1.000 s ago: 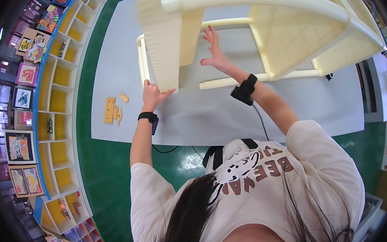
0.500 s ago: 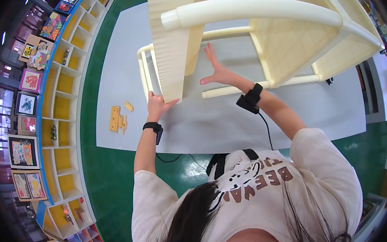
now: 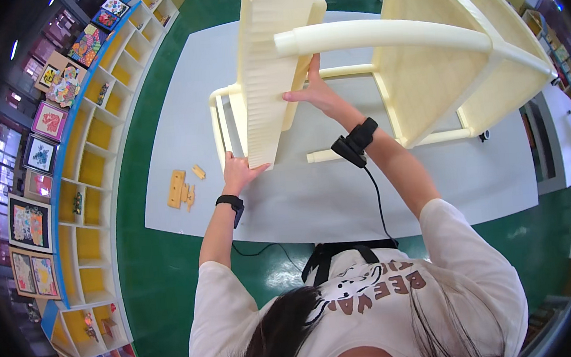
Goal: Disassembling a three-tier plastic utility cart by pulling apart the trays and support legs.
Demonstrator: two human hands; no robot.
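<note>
A cream plastic shelf panel (image 3: 266,99) with a ribbed face stands on edge over the table. Its lower corner is pinched by my left hand (image 3: 240,173), the thumb lying across the edge. Higher up, my right hand (image 3: 321,95) grips its right side, thumb at the ribbed face and fingers reaching up behind; part of that contact is hidden. To the right, a cream rack frame (image 3: 388,35) of thick tubes lies on its side, with shelves (image 3: 435,73) fitted between the tubes. One tube's free end juts out in front of the panel.
Small yellow wooden pieces (image 3: 177,188) lie on the grey-white table (image 3: 380,191) at left. A black caster (image 3: 485,136) sits at the frame's right end. Open shelving (image 3: 86,206) and framed pictures line the left. A cable (image 3: 377,195) hangs from my right wrist device.
My right hand has moved from open space onto the panel's right side. The view has shifted slightly; my left hand keeps its hold on the lower corner.
</note>
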